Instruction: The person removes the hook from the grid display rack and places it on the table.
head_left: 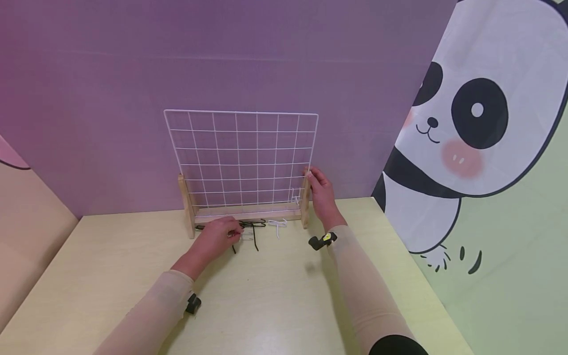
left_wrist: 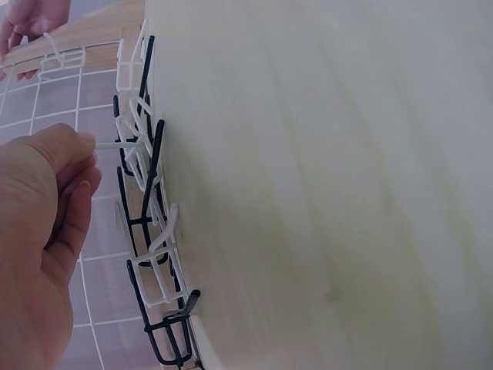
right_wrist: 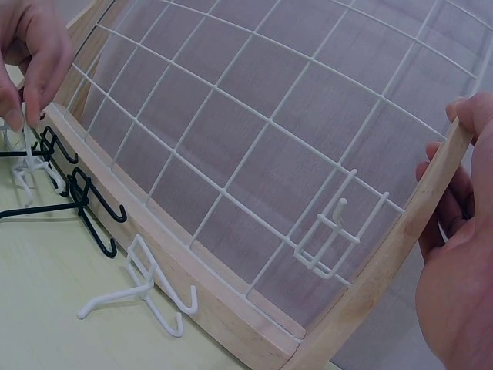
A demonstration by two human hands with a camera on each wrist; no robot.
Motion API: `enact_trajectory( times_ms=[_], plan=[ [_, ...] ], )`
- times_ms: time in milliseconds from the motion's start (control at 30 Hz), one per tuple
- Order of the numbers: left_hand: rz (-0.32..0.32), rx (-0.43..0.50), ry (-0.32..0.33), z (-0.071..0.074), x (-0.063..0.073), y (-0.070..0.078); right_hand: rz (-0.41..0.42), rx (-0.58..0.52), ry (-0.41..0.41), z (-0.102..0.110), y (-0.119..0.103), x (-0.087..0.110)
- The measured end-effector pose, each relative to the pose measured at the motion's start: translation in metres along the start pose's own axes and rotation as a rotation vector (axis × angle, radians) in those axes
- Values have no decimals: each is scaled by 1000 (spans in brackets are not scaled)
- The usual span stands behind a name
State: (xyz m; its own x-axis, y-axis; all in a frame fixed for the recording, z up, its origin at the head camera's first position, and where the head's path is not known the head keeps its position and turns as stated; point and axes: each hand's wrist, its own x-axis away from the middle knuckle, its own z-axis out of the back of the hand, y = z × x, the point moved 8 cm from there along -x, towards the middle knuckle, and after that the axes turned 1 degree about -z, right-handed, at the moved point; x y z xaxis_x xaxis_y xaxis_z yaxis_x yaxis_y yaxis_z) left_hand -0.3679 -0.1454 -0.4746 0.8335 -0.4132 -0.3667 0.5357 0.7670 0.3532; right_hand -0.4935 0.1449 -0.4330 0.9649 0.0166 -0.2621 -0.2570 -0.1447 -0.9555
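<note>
A white wire grid panel (head_left: 241, 113) stands upright in a wooden stand (head_left: 188, 209) at the back of the table. My left hand (head_left: 217, 235) pinches a white wire hook (left_wrist: 115, 145) by its prong between thumb and fingers, low in front of the stand. At the right post, my right hand (head_left: 323, 195) grips the wood, thumb in front and fingers behind. Another white hook (right_wrist: 339, 210) hangs on the grid at its lower right corner. Along the stand's base lie several loose hooks, among them a black hook (right_wrist: 81, 202) and a white hook (right_wrist: 146, 289).
A pale wooden table (head_left: 266, 305) lies under the stand and reaches toward me. Behind it rises a purple backdrop (head_left: 239, 54), close to the grid. To the right is a wall with a panda picture (head_left: 479, 113).
</note>
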Motion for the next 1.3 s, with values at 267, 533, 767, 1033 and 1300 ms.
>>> enact_trajectory(
  times_ms=[267,533,767,1033,1300],
  plan=[
    [-1,47,-18,-3,1,-2,-11,6,-2,0,-1,1],
    [10,80,-57,-8,3,-3,-25,21,2,0,0,2],
    [27,102,-113,-13,3,-4,-12,19,1,0,-1,0],
    [58,94,-173,-16,5,-5,-13,19,-1,-1,-2,1],
    [67,114,-208,-18,5,-4,-4,20,-3,-1,-3,2]
  ],
)
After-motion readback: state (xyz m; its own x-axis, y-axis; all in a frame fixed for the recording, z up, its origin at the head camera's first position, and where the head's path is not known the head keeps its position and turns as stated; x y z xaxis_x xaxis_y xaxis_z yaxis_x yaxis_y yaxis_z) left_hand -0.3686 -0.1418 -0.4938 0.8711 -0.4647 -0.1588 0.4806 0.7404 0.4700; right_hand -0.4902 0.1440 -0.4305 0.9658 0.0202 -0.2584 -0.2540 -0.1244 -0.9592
